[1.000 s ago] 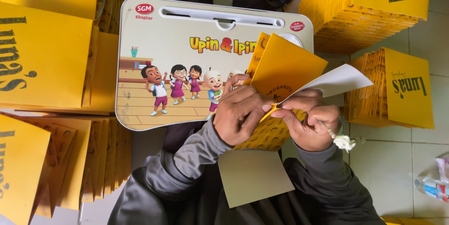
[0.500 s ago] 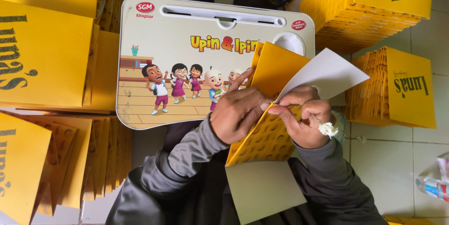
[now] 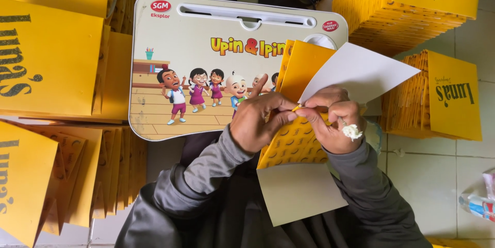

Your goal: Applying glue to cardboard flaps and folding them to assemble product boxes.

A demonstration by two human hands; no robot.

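Over the cartoon lap desk [image 3: 206,62], my left hand [image 3: 263,119] and right hand [image 3: 332,124] pinch a half-folded yellow cardboard box blank [image 3: 304,67], finished stacks [image 3: 407,11] around, flaps unfolded yet.

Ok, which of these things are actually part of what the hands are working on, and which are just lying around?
In hand:
left hand and right hand, pinching the yellow cardboard box blank
white flap of that blank

Lying about:
cartoon lap desk, under the work
stacks of folded yellow blanks
plastic packet on the floor
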